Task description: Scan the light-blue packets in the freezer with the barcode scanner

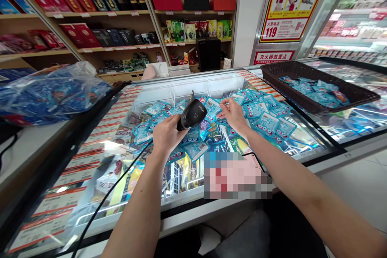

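My left hand [165, 135] is wrapped round the handle of a black barcode scanner [193, 113], whose head tilts up over the glass top. A cable trails from it down to the lower left. Just right of the scanner, my right hand [233, 115] pinches the edge of a small blue packet [212, 107] with a white barcode label facing up. Many more blue packets [266, 123] lie spread over the glass freezer lid [145, 96], some overlapping, around both hands. One packet [196, 150] lies nearer to me, below the scanner.
A dark brown basket [320, 107] holding more packets stands at the right. Clear plastic wrap covers a blue bundle [54, 92] at the left. Price tags [75, 169] line the freezer's left side. A blurred-out phone [237, 177] lies at the front edge. Stocked shelves [105, 12] stand behind.
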A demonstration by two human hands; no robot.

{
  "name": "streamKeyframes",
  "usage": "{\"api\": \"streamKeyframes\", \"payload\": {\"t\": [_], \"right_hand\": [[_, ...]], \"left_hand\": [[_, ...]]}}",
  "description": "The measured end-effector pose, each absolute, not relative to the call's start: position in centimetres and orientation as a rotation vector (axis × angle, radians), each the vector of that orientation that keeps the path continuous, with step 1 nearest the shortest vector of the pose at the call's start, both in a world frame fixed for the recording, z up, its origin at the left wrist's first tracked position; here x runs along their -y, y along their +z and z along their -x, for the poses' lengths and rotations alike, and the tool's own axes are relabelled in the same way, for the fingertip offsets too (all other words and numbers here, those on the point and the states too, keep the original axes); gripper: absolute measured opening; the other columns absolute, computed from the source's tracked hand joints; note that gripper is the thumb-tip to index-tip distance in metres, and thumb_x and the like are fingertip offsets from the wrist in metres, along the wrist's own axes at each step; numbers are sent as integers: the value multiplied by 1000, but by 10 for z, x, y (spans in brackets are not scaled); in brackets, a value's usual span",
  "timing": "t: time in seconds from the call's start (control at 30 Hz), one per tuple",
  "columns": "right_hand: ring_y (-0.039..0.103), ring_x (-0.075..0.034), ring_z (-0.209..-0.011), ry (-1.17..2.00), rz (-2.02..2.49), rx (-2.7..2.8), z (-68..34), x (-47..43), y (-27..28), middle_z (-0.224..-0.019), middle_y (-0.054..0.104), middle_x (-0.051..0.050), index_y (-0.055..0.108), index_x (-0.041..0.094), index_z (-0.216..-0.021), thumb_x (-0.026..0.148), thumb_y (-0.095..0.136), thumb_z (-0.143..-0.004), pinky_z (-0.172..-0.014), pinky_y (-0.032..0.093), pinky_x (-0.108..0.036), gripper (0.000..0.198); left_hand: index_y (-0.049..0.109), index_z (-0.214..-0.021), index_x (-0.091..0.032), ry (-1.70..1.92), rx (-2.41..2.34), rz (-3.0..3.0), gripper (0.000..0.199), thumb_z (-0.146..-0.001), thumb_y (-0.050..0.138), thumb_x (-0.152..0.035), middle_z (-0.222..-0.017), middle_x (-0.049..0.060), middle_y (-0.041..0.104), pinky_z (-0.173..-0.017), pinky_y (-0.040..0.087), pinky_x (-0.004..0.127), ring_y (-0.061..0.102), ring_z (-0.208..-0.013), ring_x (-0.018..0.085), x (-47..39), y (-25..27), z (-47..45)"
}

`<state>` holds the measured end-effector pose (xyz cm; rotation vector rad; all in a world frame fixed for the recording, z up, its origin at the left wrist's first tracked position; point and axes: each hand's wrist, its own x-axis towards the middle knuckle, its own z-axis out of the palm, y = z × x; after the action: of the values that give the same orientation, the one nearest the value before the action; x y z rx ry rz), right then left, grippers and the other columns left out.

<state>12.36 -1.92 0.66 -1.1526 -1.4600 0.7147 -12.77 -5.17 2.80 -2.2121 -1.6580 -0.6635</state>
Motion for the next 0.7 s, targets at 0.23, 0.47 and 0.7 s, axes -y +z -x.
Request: {"api": "streamKeyframes", "payload": {"t": [0.23,0.47,0.7], "right_hand": [[68,-17,-61,705,1127,1465,-123,19,6,-65,62,2,49,24,-94,48,47,-88,-54,55,-29,25],[68,-17,-61,678,1136,1447,-126,18,5,-67,63,2,48,23,-105,49,45,-88,-55,55,-27,31],[70,-18,-71,608,1160,1407,-136,7,1,-78,68,-2,54,22,-109,37,39,-91,-63,57,-30,29]], "left_hand": [[63,-100,-22,-662,1612,2262,32,-75,59,-41,-96,6,70,-64,41,28,65,-86,23,53,29,126],[64,-100,-22,-722,1639,2197,33,-75,58,-42,-95,5,70,-61,38,27,65,-84,23,50,25,130],[64,-96,-21,-837,1804,2012,36,-76,56,-49,-93,6,70,-61,35,27,64,-86,23,46,29,139]]}}
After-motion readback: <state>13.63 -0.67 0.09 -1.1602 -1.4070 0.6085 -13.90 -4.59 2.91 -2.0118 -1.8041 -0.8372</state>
